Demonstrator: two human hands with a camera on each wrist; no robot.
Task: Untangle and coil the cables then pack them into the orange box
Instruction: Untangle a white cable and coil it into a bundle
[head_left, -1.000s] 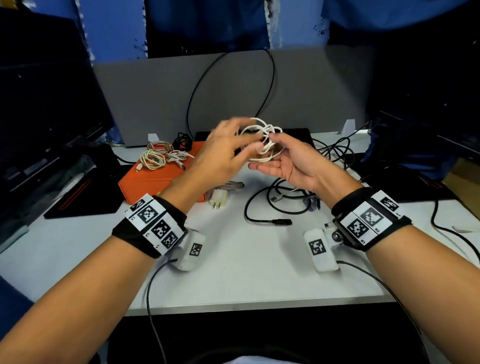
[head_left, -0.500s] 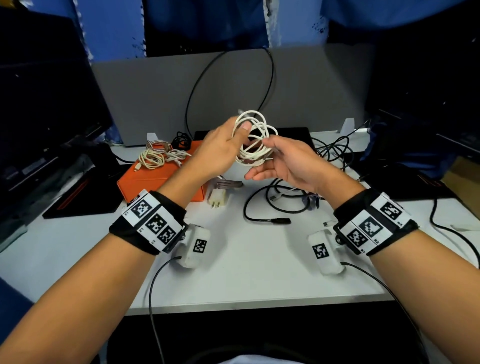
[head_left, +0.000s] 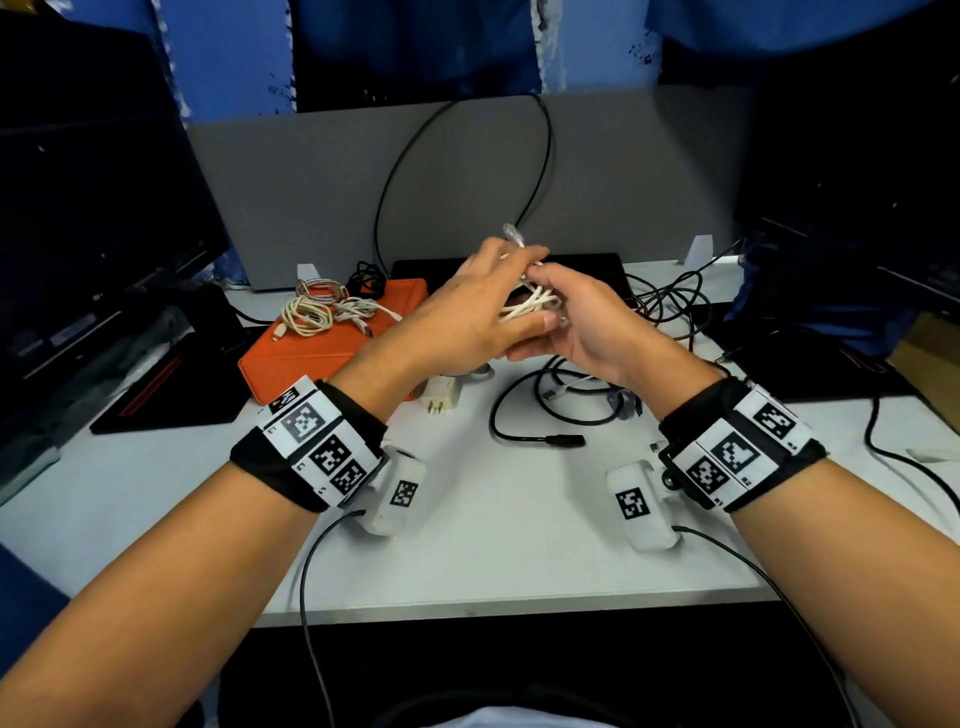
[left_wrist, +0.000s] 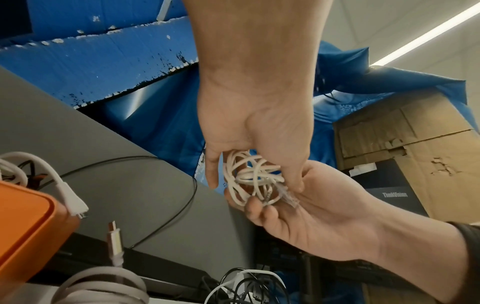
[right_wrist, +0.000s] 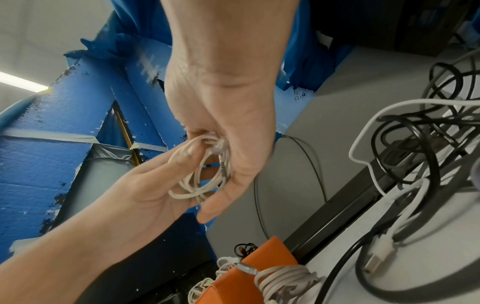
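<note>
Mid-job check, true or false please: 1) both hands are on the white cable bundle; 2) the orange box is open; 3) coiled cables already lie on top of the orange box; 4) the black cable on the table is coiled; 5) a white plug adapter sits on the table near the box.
1) True: left hand and right hand both grip the white cable bundle.
2) False: the orange box is closed.
3) True: coiled cables rest on its lid.
4) False: the black cable lies loose and uncoiled.
5) True: the white plug adapter sits beside the box.
</note>
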